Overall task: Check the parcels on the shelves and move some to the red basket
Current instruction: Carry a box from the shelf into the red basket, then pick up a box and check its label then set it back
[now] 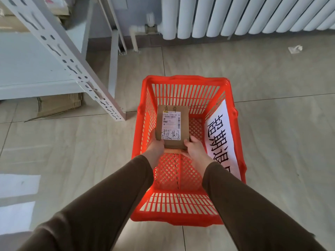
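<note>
The red basket (233, 113) stands on the tiled floor (272, 124), just right of the white metal shelves (54, 57) and well short of the radiator (235, 15) along the far wall. A white paper sign (220, 140) with large black characters lines the inside of its right wall. The basket's long axis runs near to far, and apart from the one box its mesh bottom shows bare.

That box — a small brown cardboard parcel (172, 124) — is inside the basket, toward the far left of the bottom. Its long axis also runs near to far, parallel to the basket's sides. The labelled face is turned up, with the printed label and handwritten characters reading upright from the near side. Whether it already rests on the mesh or hangs just above it I cannot tell.

The left hand (155, 147) grasps the parcel's near-left corner, and the right hand (194, 149) holds its near-right corner, fingers curled round the edge; neither grip has let go.

By my reading this parcel is at the point of delivery, only the release remaining. It looks to be the first in the basket — so more checking at the shelves probably lies ahead, though the visible shelf shows no parcels from here.
</note>
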Available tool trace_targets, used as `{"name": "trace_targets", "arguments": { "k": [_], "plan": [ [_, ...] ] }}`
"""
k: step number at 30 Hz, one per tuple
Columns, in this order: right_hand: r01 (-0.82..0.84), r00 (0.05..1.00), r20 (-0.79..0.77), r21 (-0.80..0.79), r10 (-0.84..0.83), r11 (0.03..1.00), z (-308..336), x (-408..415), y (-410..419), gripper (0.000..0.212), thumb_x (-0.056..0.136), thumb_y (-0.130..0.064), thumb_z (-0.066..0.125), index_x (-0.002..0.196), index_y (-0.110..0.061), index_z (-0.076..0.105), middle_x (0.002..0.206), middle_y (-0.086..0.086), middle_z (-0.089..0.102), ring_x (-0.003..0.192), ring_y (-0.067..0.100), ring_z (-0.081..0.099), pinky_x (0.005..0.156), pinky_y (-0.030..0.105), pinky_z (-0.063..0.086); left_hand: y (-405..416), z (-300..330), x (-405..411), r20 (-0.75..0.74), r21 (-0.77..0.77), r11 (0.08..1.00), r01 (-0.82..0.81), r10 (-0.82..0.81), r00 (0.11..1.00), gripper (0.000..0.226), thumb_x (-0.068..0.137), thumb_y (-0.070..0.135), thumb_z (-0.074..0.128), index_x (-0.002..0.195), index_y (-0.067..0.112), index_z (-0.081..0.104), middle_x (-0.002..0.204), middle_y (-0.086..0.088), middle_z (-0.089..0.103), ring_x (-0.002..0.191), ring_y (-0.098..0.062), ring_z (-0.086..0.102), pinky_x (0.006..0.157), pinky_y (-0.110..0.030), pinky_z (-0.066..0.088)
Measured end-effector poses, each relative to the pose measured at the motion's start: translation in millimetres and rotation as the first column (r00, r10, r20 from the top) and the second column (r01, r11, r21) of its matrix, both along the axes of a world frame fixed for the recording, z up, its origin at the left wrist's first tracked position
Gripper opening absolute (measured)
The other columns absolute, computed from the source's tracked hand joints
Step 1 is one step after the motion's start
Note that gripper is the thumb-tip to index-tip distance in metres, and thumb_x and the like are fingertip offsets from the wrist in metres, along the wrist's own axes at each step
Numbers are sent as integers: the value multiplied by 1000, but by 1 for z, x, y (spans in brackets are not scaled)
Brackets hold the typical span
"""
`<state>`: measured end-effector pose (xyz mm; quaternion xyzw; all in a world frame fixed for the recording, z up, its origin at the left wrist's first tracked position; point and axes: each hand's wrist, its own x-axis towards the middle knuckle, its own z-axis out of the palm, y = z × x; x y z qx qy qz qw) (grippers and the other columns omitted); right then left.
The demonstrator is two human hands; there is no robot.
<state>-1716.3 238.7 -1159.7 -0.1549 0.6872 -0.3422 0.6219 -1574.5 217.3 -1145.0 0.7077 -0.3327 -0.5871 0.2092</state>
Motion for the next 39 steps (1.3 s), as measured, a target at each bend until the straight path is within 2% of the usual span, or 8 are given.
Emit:
{"name": "trace_targets", "arguments": {
  "k": [7, 12, 19, 24, 27, 30, 34, 39],
  "plan": [
    [-55, 992, -110, 33, 58, 998, -12, 1, -5, 52, 96, -5, 59, 144, -15, 41, 129, 10, 63, 109, 24, 67, 101, 50, 56, 1, 0, 2, 37, 4, 998, 60, -60, 998, 64, 104, 6, 46, 159, 32, 25, 140, -5, 60, 108, -22, 54, 92, -33, 44],
    [-122, 992, -13, 54, 122, 991, 24, 5, 2, 33, 103, -13, 54, 136, -16, 52, 120, 3, 66, 106, 17, 64, 106, 42, 50, 2, 13, 6, -5, 46, 997, 64, -64, 998, 58, 105, 14, 51, 157, 24, 27, 143, -3, 56, 123, -28, 56, 98, -34, 43],
    [-277, 955, -105, 16, 278, 961, 87, 9, 12, 39, 105, -21, 53, 144, -24, 51, 141, -12, 56, 123, 11, 51, 103, 29, 35, 17, 32, 11, -45, 17, 977, 211, -210, 977, 71, 97, 19, 58, 159, 33, 27, 148, 1, 57, 138, -26, 51, 106, -36, 40],
    [-292, 940, -194, -28, 281, 956, 178, 19, 14, 75, 89, -49, 66, 156, -26, 40, 159, -6, 43, 144, 19, 43, 116, 43, 36, 23, 158, 22, -136, -16, 976, 219, -219, 966, 53, 108, 13, 50, 157, 25, 32, 140, 8, 53, 132, -17, 49, 106, -34, 39],
    [-303, 938, -202, -85, 282, 949, 249, 28, 17, 42, 98, -38, 63, 137, -22, 58, 133, -7, 66, 111, 4, 63, 84, 22, 50, 18, 226, 38, -143, -24, 987, 159, -161, 977, 59, 105, 17, 57, 159, 21, 33, 146, -3, 57, 128, -28, 60, 101, -40, 53],
    [-320, 927, -243, -114, 286, 941, 329, 38, 17, 22, 104, -26, 58, 126, -23, 57, 110, -14, 65, 82, -10, 53, 59, 9, 43, 19, 312, 54, -109, -75, 988, 132, -140, 984, 46, 106, 16, 56, 150, 15, 46, 138, 1, 61, 112, -18, 62, 77, -19, 50],
    [-358, 905, -325, -230, 275, 905, 451, 62, 17, 41, 102, -30, 61, 141, -20, 58, 137, 0, 63, 88, -7, 59, 68, 12, 43, 25, 440, 83, -79, -153, 983, 101, -114, 990, 63, 103, 24, 61, 160, 17, 35, 160, -3, 41, 145, -25, 42, 110, -33, 33],
    [-450, 869, -388, -367, 306, 814, 627, 98, 18, 39, 100, -29, 61, 139, -20, 62, 139, -2, 63, 125, 12, 59, 95, 22, 40, 43, 605, 131, -110, -312, 949, 55, -94, 989, 59, 100, 22, 66, 155, 18, 45, 159, -4, 46, 146, -26, 42, 118, -37, 31]
  ]
}}
